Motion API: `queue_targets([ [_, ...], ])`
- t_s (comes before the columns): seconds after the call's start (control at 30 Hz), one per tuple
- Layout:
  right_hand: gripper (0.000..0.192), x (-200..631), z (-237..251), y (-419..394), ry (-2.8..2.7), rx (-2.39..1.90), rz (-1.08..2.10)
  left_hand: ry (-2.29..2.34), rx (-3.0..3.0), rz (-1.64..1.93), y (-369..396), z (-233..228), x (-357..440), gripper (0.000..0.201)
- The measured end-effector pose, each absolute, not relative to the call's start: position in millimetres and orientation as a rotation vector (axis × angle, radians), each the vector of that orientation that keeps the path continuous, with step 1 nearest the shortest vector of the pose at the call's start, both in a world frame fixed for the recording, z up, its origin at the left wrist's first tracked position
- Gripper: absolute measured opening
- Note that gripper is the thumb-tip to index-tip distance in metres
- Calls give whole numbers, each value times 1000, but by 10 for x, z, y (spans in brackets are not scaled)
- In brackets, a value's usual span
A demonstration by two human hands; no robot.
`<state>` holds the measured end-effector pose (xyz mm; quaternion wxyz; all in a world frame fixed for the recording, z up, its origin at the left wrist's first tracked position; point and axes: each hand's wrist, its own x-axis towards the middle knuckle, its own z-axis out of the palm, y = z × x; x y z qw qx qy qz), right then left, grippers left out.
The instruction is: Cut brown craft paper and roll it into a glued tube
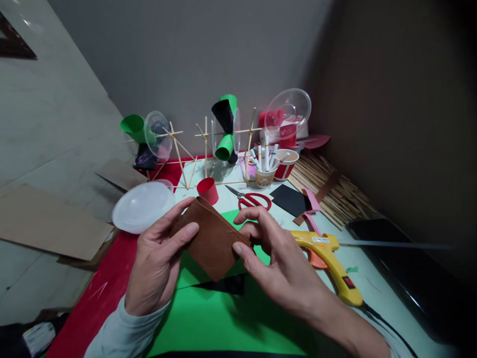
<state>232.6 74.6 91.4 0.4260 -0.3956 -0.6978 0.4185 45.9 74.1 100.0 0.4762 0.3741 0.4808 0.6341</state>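
The brown sheet (pixel 212 238) hid some fingertips; left hand (pixel 158 258) and right hand (pixel 278 261) pinched its curled ends.

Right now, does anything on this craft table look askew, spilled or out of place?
Nothing is spilled or broken. The one oddity: the yellow hot glue gun lies on its side by the right hand. Both hands, left too, hold a curled brown paper sheet. The red-handled scissors lie flat.
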Motion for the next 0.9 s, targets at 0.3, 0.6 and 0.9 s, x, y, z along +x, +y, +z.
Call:
queue_targets([
  [0.3, 19, 2342, 893, 786, -1691, -961, 1224, 1207, 959, 1463, 731, 1004, 437, 32],
  [0.6, 24, 2352, 909, 772, -1804, -850, 1019, 1173, 928, 1486, 750, 1004, 419, 29],
  [0.9, 31, 2305, 861, 786, -1786, -839, 956, 1177, 805, 1576, 767, 946, 444, 27],
])
